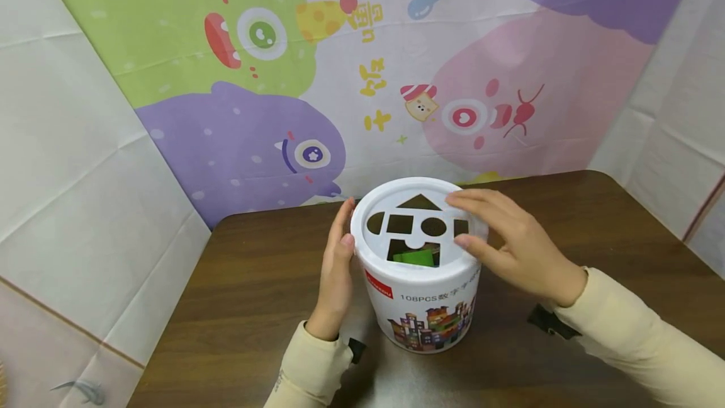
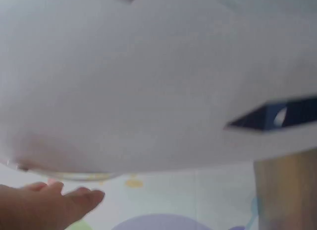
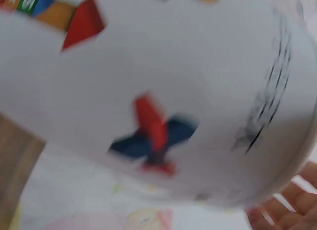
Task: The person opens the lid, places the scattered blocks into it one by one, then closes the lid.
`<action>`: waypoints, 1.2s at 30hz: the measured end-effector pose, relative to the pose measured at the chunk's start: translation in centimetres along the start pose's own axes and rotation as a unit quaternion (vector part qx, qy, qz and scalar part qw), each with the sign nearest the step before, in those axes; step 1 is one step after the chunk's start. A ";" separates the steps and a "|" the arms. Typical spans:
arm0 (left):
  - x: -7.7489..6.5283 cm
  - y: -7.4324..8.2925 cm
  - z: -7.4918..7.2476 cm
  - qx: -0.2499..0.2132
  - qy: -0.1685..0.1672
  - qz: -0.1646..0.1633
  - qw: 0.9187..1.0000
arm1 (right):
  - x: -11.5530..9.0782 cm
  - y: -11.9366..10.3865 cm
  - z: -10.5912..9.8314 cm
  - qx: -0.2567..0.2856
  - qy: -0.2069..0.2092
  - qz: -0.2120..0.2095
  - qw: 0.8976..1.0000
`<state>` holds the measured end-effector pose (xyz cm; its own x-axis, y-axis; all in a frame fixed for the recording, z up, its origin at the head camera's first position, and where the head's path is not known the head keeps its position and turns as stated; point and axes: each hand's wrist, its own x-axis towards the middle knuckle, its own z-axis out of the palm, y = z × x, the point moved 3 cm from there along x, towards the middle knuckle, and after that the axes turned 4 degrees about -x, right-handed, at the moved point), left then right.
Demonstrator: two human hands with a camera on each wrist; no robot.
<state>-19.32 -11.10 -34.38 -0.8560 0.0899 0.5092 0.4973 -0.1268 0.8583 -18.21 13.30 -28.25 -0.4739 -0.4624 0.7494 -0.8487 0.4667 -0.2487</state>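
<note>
A white bucket [image 1: 421,307] with printed block pictures stands upright on the table. Its white lid [image 1: 376,241] has several shaped cut-outs, and something green [image 1: 416,258] shows through the nearest one. My left hand [image 1: 335,272] lies along the bucket's left side, fingers fairly straight, fingertips by the rim. From the right, my right hand [image 1: 518,244] reaches over the lid's edge, with thumb and fingers spread apart on it. Both wrist views are filled mostly by the bucket's blurred wall; fingers [image 3: 290,205] appear beside the rim in the right wrist view.
The dark wooden table [image 1: 238,307] extends to both sides of the bucket. Behind it hangs a cloth [image 1: 385,156] printed with cartoon monsters, close to the table's back edge. Pale panels [image 1: 73,162] stand at left and right.
</note>
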 end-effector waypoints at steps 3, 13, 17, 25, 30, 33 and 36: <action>0.2 0.4 -0.4 0.006 -0.017 -0.001 1.000 | -0.6 2.0 0.0 -0.010 -0.048 0.102 0.994; 0.7 0.8 -0.2 -0.013 -0.085 -0.023 0.996 | -1.9 4.2 1.2 0.036 -0.127 0.208 0.969; 0.7 0.6 -0.3 -0.005 -0.089 -0.028 0.996 | -2.0 4.2 1.4 0.045 -0.107 0.202 0.972; 0.4 0.2 -0.4 0.003 -0.086 -0.019 0.996 | -2.2 4.4 2.2 0.070 -0.061 0.186 0.978; 0.2 0.0 -0.3 0.011 -0.080 -0.011 0.997 | -2.5 4.5 2.8 0.075 -0.022 0.156 0.985; 0.1 0.0 -0.3 0.013 -0.078 -0.013 0.997 | -2.6 4.4 3.0 0.081 -0.001 0.142 0.987; -0.2 -0.1 -0.3 0.009 -0.075 -0.017 0.997 | -2.7 4.3 3.1 0.079 0.006 0.145 0.986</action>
<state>-19.27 -11.37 -34.56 -0.8417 0.2414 0.4831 0.4726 -0.1037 0.8752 -21.28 14.19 -33.25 -0.7007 -0.3172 0.6391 -0.7037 0.4553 -0.5455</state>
